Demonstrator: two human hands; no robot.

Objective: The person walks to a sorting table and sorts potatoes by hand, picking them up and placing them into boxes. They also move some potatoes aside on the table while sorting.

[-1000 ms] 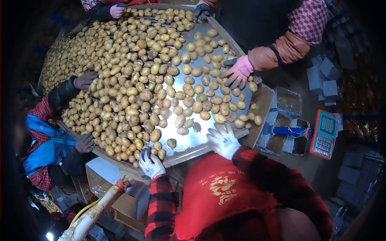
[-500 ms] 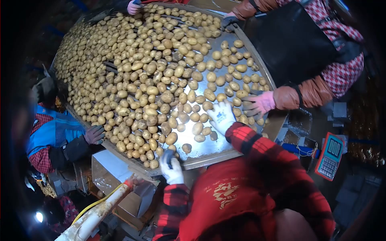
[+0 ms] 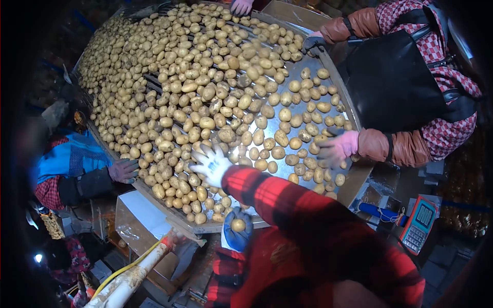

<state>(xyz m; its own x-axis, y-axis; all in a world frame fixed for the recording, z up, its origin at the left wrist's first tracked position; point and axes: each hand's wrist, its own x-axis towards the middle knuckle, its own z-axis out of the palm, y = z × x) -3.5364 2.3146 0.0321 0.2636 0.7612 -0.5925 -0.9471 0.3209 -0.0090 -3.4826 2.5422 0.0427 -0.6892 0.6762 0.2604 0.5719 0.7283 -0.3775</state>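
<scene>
Potatoes [image 3: 179, 82] cover most of a metal sorting table [image 3: 300, 110]. Near the table's front edge, my left hand [image 3: 239, 237], in a white glove with a blue palm, is turned palm up and closed around one potato [image 3: 238, 225]. My right hand [image 3: 211, 165], gloved in white, reaches across to the left with its fingers spread. It rests on or just over the potatoes in front of me; whether it touches them is hard to tell.
At the right, a co-worker's pink-gloved hand [image 3: 339, 146] hovers over loose potatoes. Another co-worker's gloved hand [image 3: 123, 170] rests on the left rim. A digital scale display [image 3: 420, 224] stands at lower right, and a whitish pipe [image 3: 133, 274] slants at lower left.
My right hand has swung left from the bare metal onto the potato pile. My left hand has drawn back to the edge, turned palm up, and now shows a potato in it.
</scene>
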